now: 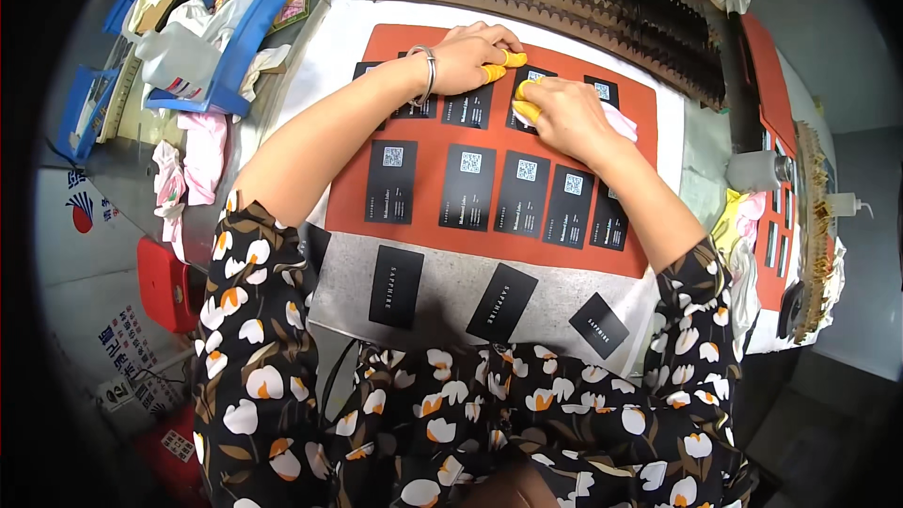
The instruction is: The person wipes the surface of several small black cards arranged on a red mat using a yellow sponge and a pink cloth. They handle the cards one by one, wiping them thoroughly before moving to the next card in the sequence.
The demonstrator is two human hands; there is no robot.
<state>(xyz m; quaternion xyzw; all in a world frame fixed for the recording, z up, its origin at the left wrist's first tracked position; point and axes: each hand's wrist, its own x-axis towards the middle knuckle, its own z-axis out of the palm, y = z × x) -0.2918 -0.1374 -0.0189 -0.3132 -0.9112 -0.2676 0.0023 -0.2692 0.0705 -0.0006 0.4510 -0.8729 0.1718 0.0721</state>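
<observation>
Black cards with pale square codes lie in two rows on a red-orange mat [428,249]. My left hand [466,61], wearing yellow finger covers and a silver bangle, rests over the far row. Its bent fingertips press down beside a black card [467,111], holding nothing that I can see. Just to its right, my right hand [569,118] has yellow finger covers too. It grips a pinkish-white cloth [620,122] against another far-row card [535,74]; the cloth is mostly hidden under the palm. Nearer me, the closer row includes a black card [468,190].
Three black cards, one of them a tilted card [502,303], lie on the grey metal strip [442,273] nearest me. Toothed brown racks [564,14] line the far edge. At left stand a blue bin [254,28] and a white bottle [179,61]; at right, a translucent bottle [757,171].
</observation>
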